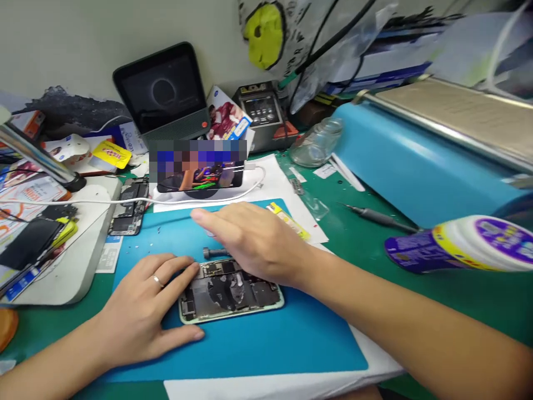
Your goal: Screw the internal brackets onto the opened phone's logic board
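Note:
An opened smartphone [233, 294] lies face up on the blue mat [283, 344], its inner parts bare and torn black film in its middle. My left hand [145, 308], with a ring on one finger, rests flat at the phone's left end. Its fingers are spread, and fingertips touch the upper left corner. Above the phone's upper right part is my right hand [258, 239], one digit stretched to the left. The other fingers are hidden behind the hand. A dark, rod-like tool [213, 253] sticks out from under it; I cannot tell whether the hand grips it.
Behind the mat a phone [204, 176] plays a video, near a smart display [164, 89]. Another opened phone [129, 205] lies left. To the right are a screwdriver [375, 215], a purple-and-white bottle [462, 244], a glass jar [318, 141] and a blue machine [416, 161].

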The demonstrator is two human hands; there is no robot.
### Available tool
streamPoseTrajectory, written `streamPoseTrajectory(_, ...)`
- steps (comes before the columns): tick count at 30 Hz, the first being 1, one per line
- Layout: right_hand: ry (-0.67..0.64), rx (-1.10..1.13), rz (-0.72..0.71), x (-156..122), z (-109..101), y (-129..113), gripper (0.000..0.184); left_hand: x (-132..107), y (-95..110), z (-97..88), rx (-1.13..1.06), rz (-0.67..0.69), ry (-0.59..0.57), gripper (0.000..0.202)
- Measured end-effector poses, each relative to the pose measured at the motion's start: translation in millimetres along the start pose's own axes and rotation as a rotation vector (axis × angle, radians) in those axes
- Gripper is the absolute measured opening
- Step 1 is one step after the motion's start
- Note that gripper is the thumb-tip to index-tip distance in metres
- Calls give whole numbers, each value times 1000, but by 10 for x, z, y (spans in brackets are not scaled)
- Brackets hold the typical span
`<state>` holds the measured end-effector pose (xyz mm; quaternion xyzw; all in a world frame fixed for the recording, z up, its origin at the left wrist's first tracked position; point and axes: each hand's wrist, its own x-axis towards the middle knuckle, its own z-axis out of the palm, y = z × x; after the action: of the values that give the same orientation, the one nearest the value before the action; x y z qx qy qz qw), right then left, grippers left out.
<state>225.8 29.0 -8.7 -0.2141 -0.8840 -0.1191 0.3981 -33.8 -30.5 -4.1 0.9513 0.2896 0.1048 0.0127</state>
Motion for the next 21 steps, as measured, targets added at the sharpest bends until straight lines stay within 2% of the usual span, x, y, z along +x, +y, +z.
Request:
streamPoseTrajectory(5, -224, 21, -53, -15, -17, -10, 25, 19, 47, -30, -97, -31, -15, 56)
streamPoseTrajectory(7, -293, 34, -57, -24, -28, -10, 28, 6, 53, -39, -135, -44, -12, 53)
streamPoseTrajectory(13, -460, 104, -16, -55, -25, 4, 24, -26, -41, -96, -123, -72, -3, 54)
streamPoseTrajectory(18, -479, 56, 25, -89, 2, 65, 27, -29, -250, -164, 71, -261, 65, 51)
streamPoseTrajectory(21, -496, 17, 47, -113, 16, 84, 23, -22, -326, -131, 99, -315, 58, 50)
